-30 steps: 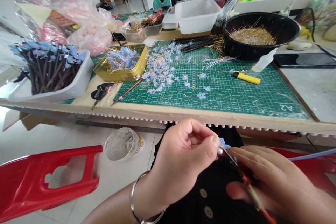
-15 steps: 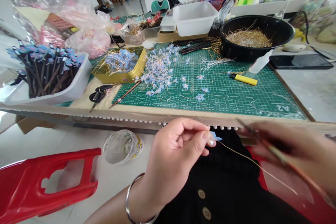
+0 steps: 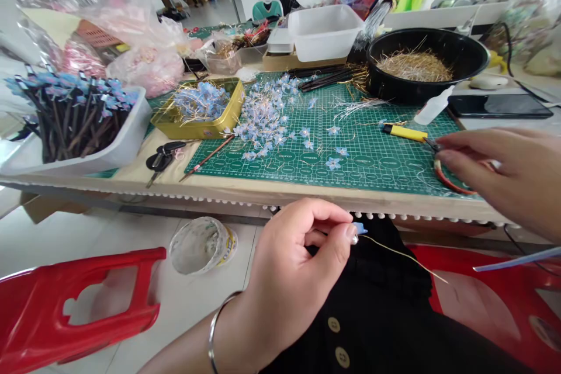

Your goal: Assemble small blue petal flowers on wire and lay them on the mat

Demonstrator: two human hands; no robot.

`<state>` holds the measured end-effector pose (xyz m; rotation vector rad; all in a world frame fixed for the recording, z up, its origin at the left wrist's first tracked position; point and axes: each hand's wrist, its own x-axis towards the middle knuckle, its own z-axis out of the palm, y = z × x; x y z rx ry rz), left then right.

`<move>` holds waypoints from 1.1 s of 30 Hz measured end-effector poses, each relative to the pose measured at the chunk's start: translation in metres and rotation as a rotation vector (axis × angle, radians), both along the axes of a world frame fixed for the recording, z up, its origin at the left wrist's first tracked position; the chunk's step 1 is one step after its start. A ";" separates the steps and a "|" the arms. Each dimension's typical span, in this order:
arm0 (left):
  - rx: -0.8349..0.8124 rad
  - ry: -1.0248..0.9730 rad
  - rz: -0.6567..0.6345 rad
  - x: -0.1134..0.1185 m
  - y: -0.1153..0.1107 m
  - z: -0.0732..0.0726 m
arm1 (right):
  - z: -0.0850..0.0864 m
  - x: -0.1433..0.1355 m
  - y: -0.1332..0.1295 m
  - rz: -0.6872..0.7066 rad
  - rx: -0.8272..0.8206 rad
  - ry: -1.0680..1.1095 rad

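Observation:
My left hand [image 3: 302, 263] is closed in a pinch on a small blue flower [image 3: 360, 228], just beyond the mat's front edge. Most of the flower is hidden by the fingertips. From it a thin gold wire [image 3: 405, 253] trails out to the right over the dark clothing. Over the right end of the green cutting mat [image 3: 385, 169], my right hand [image 3: 486, 166] has its fingers closed around pliers with orange-red handles [image 3: 456, 187]. The pliers' dark head shows at the fingertips, beside a yellow-handled tool [image 3: 407, 132].
Loose blue flowers [image 3: 267, 117] are heaped mid-mat, beside a gold tin [image 3: 199, 125] of more. Scissors [image 3: 161, 160] and a thin stick [image 3: 205, 158] lie left. A black bowl [image 3: 377, 79] holds gold wires. A white tub [image 3: 135, 128] holds dark stems. A red stool [image 3: 144, 304] stands below.
My right hand has moved up from beside the flower to the right side of the mat, carrying the pliers. My left hand still pinches the flower in nearly the same place.

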<state>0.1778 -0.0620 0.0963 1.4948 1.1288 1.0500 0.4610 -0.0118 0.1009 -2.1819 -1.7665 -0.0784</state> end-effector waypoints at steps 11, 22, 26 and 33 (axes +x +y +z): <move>-0.261 -0.144 -0.047 0.002 0.008 -0.007 | -0.010 -0.108 -0.061 0.522 0.079 0.468; -0.404 -0.289 -0.115 0.001 0.007 -0.015 | -0.016 -0.108 -0.070 0.567 0.235 0.309; -0.431 -0.389 -0.079 0.003 0.006 -0.019 | -0.015 -0.108 -0.067 0.660 0.292 0.251; -0.301 -0.400 -0.076 0.006 0.002 -0.019 | -0.019 -0.110 -0.069 0.668 0.333 0.222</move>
